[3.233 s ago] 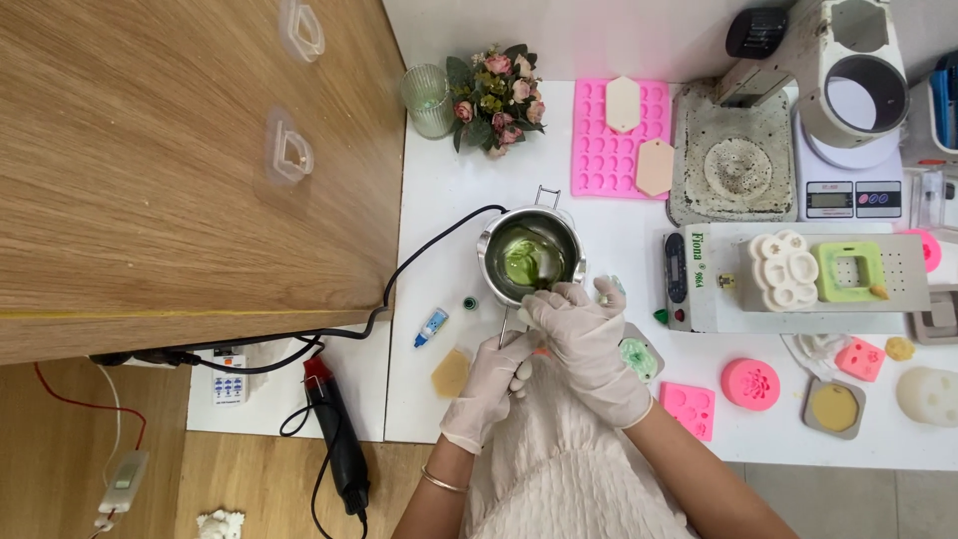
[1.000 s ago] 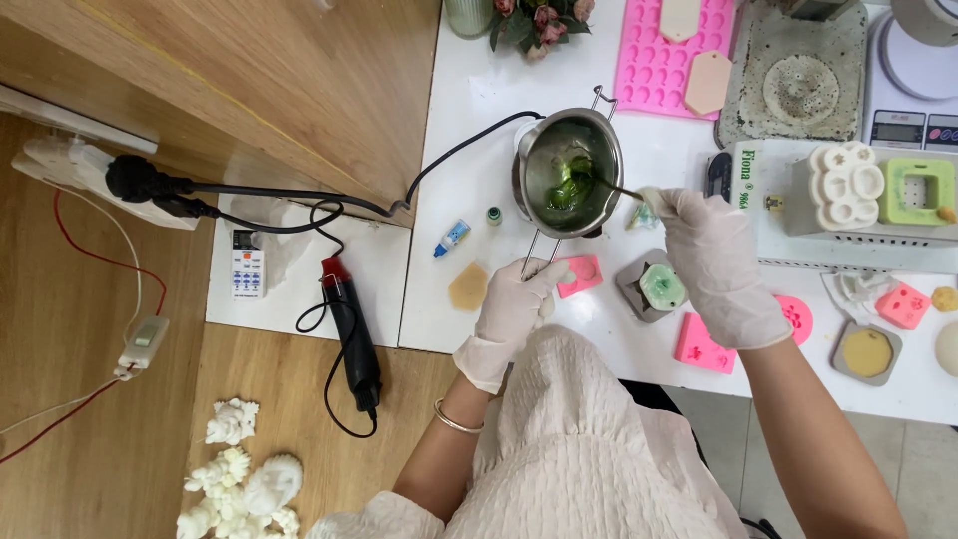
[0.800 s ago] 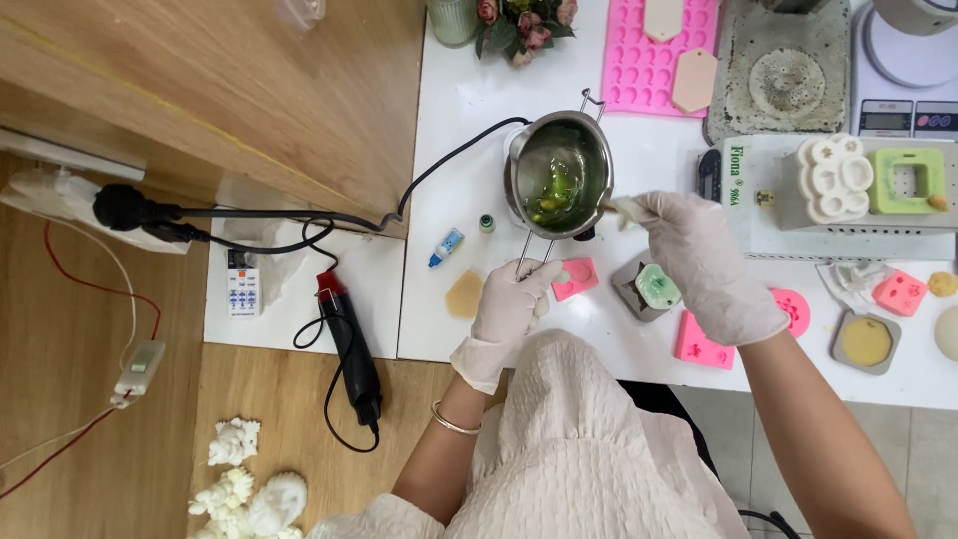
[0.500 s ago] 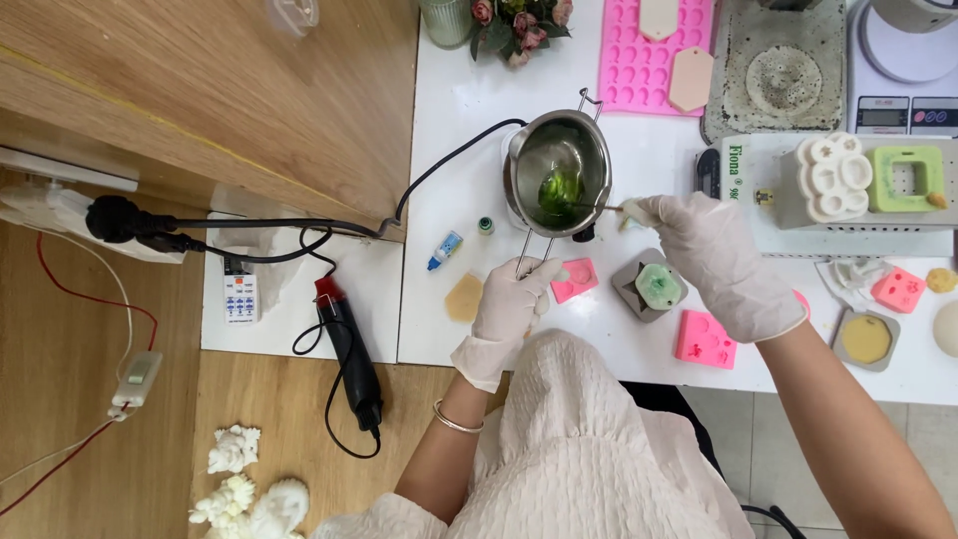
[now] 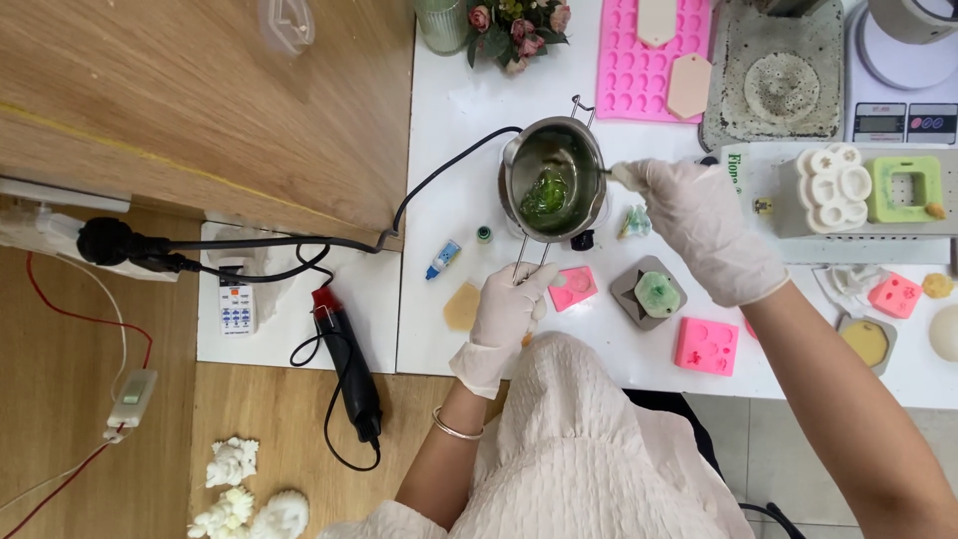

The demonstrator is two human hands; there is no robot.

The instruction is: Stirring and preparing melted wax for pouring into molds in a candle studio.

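On the white table (image 5: 469,130), left hand (image 5: 507,311) grips the pot (image 5: 552,182) handle; right hand (image 5: 699,228) pinches a stirrer.

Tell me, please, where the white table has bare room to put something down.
Bare white table lies left of the metal pot, below the flowers, above the blue dropper bottle. Crowded: right of the pot, around the pink moulds and right hand.

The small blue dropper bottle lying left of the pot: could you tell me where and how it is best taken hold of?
Grip the blue dropper bottle across its body, probably from above. It lies flat and slanted on the white table, clear of the pot and the green cap, so both long sides are free.
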